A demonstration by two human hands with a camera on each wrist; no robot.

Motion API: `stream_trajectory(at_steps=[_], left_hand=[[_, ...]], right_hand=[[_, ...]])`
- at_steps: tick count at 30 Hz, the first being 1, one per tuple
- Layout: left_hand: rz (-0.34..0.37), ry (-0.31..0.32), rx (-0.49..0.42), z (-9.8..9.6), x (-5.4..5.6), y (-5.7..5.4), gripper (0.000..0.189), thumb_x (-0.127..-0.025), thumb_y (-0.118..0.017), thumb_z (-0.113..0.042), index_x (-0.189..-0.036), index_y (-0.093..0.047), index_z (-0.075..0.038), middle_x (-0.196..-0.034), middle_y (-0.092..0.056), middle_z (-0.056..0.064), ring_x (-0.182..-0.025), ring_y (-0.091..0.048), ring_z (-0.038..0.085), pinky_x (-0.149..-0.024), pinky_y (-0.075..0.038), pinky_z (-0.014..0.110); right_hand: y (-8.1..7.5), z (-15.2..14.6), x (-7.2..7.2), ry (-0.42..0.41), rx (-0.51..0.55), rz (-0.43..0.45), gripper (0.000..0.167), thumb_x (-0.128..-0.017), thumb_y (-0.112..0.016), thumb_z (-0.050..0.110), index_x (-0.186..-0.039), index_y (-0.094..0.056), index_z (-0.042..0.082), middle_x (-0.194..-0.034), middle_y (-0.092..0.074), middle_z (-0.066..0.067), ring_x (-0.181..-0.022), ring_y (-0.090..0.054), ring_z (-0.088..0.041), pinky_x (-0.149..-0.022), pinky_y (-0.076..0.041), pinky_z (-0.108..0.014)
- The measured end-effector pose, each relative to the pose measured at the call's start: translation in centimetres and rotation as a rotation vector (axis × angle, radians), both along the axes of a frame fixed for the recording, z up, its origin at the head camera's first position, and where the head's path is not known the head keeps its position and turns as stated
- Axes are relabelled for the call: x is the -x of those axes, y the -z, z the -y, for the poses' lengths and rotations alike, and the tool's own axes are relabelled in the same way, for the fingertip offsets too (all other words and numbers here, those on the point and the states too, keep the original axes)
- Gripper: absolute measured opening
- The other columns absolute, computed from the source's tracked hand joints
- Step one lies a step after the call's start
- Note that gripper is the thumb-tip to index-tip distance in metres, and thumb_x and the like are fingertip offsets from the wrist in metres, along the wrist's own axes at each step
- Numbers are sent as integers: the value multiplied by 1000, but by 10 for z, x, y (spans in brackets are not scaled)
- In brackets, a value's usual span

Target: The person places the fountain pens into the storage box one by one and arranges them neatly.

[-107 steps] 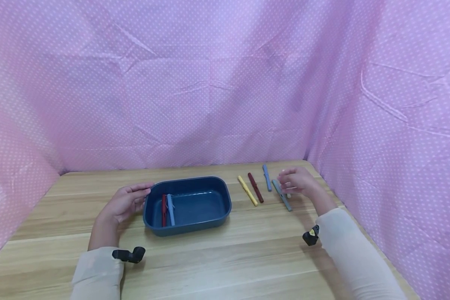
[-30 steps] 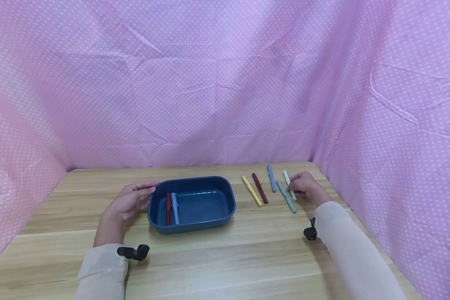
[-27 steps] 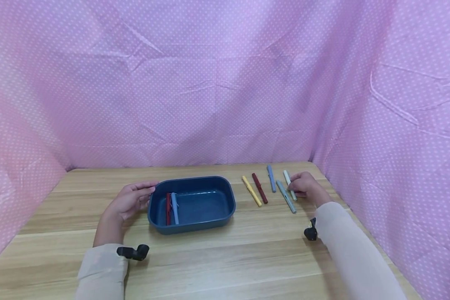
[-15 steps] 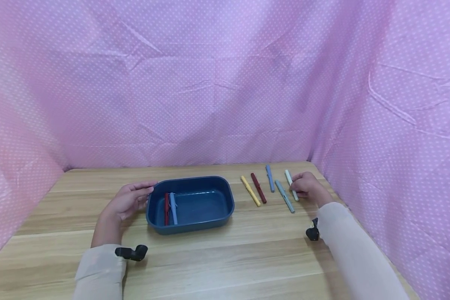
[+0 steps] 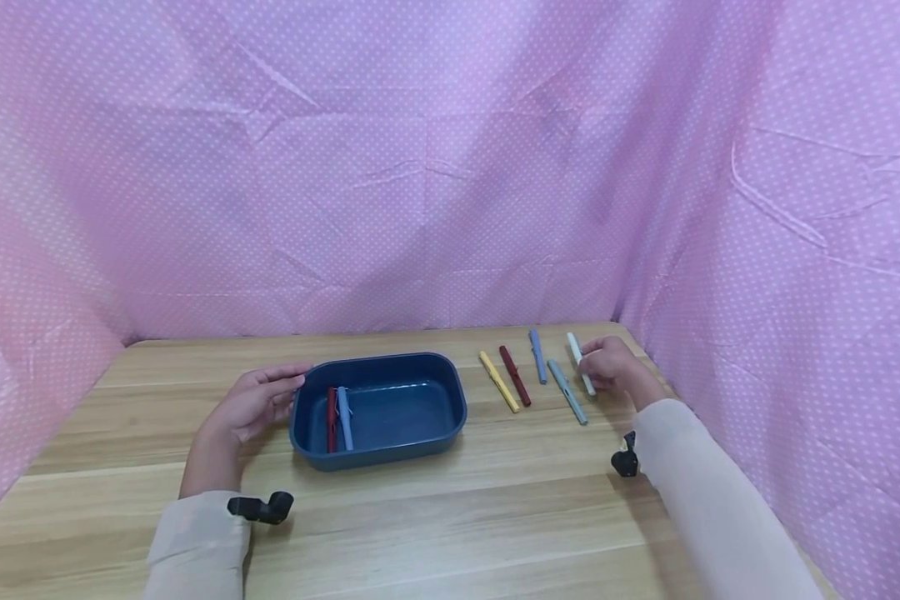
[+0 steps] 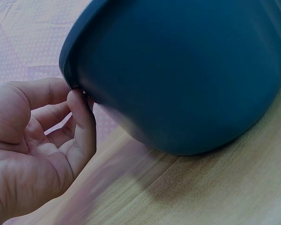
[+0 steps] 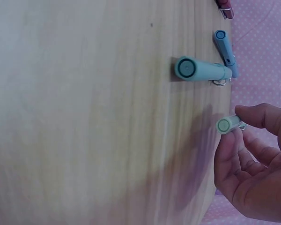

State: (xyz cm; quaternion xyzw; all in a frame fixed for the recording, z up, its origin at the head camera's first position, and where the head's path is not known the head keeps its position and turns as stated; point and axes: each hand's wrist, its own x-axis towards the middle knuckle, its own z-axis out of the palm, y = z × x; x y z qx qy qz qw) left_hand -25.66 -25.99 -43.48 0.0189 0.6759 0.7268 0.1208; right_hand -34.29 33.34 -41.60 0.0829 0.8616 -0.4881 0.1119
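My left hand point(image 5: 258, 404) is at the left end of a dark blue rectangular box point(image 5: 412, 451). In the left wrist view its thumb and fingertips pinch the box's rim point(image 6: 69, 61). Inside the box, near the left end, a dark red pen point(image 5: 332, 421) and a light blue pen point(image 5: 345, 421) lie side by side. My right hand point(image 5: 613, 365) pinches a pale green pen point(image 5: 574, 348) between thumb and fingers; the right wrist view shows the pen's end point(image 7: 224, 125) pointing at the camera. Part of that pen is hidden behind the fingers in the head view.
Between box and right hand lie a yellow pen point(image 5: 499, 382), a dark red pen point(image 5: 515, 377), a blue pen point(image 5: 537, 357) and a grey-green pen point(image 5: 567, 392). Pink dotted cloth point(image 5: 420, 167) hangs behind and beside the wooden table point(image 5: 435, 525).
My right hand has come down from above the pens and taken hold of the pale green pen. That pen has shifted slightly up in the view. My left hand stays at the box.
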Motion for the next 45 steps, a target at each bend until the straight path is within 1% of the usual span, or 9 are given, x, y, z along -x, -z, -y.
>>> stream_trajectory(at_steps=[7,14,21,27,28,32,35,39,45], left_hand=[[-7,2,11,0,-1,0,37,-105,-60,-12,-141,-60,-1,-115,-73,-7,-100,-68,6,-87,-56,25],[3,-4,19,0,0,-1,37,-105,-59,-12,-141,-60,-3,-115,-73,-7,-100,-68,7,-87,-56,24],[0,2,18,0,-1,-1,38,-106,-59,-13,-142,-59,-3,-116,-73,-7,-100,-67,6,-87,-56,24],[-5,10,-14,1,-1,-1,37,-105,-59,-11,-141,-60,-2,-115,-73,-7,-100,-68,7,-86,-56,24],[-4,9,-15,1,-2,-1,37,-105,-59,-11,-141,-60,-2,-115,-73,-7,-101,-68,7,-86,-56,24],[-6,9,-14,1,-1,-1,36,-105,-59,-11,-140,-61,-3,-115,-73,-6,-101,-68,7,-86,-56,24],[-8,9,-14,1,-1,0,35,-105,-59,-10,-139,-62,-3,-115,-73,-6,-101,-68,7,-86,-56,24],[-3,4,-8,1,0,-1,35,-105,-59,-11,-139,-62,-4,-115,-74,-6,-101,-69,7,-86,-57,25],[5,-3,5,1,1,0,35,-105,-61,-13,-138,-63,-5,-115,-73,-7,-101,-69,8,-85,-57,26]], right_hand=[[-7,4,0,-56,-35,-53,55,-84,-63,-8,-137,-49,-13,-89,-57,-6,-62,-49,-10,-54,-46,-23],[-14,13,-2,-116,-41,-72,54,-86,-62,-7,-138,-48,-16,-83,-56,-6,-62,-47,-9,-55,-44,-21],[-19,22,-3,-164,-78,-74,55,-87,-65,-6,-138,-49,-13,-91,-63,-9,-66,-53,-12,-59,-48,-25],[-23,27,-3,-187,-63,-54,56,-87,-63,-4,-141,-48,-9,-84,-64,-9,-56,-43,-10,-53,-39,-25],[-24,28,-3,-191,-60,-54,56,-87,-63,-4,-141,-48,-9,-85,-65,-9,-56,-45,-10,-54,-42,-25],[-25,33,-4,-195,-70,-72,53,-88,-66,-2,-139,-50,-10,-95,-69,-14,-70,-61,-16,-69,-57,-36],[-27,37,-6,-204,-70,-85,53,-89,-68,-1,-138,-51,-10,-100,-70,-16,-79,-67,-20,-81,-59,-45],[-30,43,-8,-213,-64,-89,52,-89,-68,0,-138,-52,-9,-104,-71,-17,-84,-69,-22,-85,-59,-48],[-34,50,-11,-217,-52,-84,51,-89,-68,0,-138,-53,-7,-109,-68,-18,-94,-67,-28,-84,-60,-44]])
